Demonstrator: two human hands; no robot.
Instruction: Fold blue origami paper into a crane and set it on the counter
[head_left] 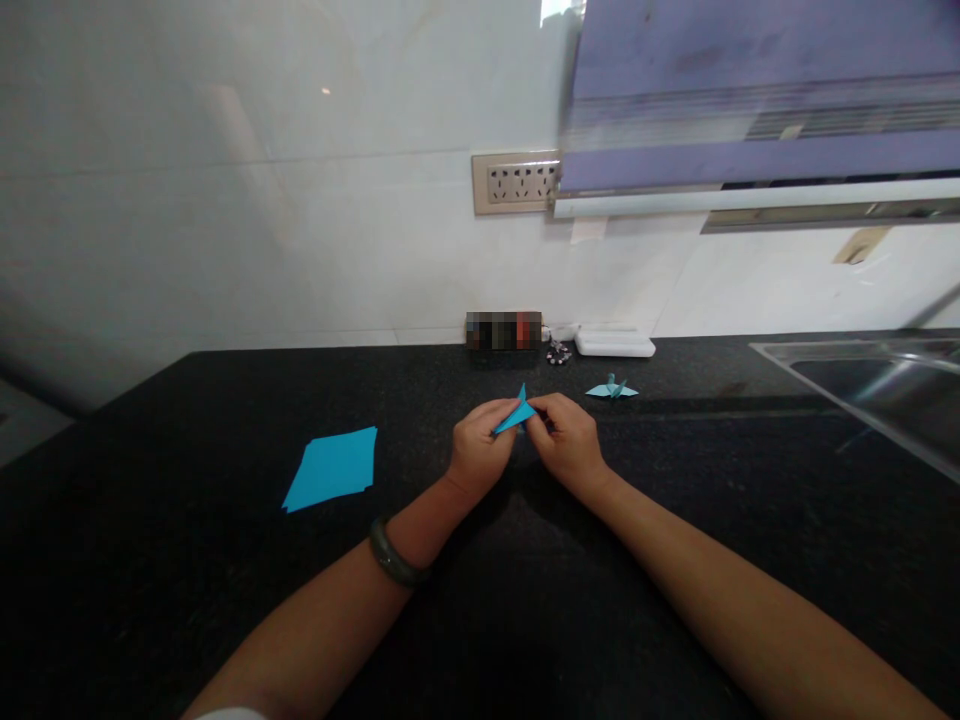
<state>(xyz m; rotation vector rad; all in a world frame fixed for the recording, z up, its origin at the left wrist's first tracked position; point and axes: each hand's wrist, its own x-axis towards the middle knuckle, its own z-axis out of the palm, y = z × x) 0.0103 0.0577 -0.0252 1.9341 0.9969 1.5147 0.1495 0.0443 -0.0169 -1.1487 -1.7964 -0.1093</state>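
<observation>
On the black table point(480, 640), at the left, lies a stack of blue paper sheets point(334, 470), its corners not quite lined up; a sleeve or elbow brushing past could fan it further.

Next comes the left hand point(484, 437), a bangle point(394, 555) on its forearm. Its grip pinches the lower left part of the folded blue paper point(516, 414), which is raised between the 2 hands with 1 narrow point upward. The right hand point(568, 440) has thumb and fingertips closed at the paper's right edge; which layers they hold, I cannot tell. I judge that uneven pulling by the 2 grips could tear a thin point or set a crease askew, and hard pressing could crush the folds.

Behind the hands stands a dark box point(504, 331), too blurred to tell its contents. To its right sits a small folded bird point(612, 388), easily flattened by a careless right forearm. Farthest right, the sink point(892, 380) shows glare; its bottom is hidden.
</observation>
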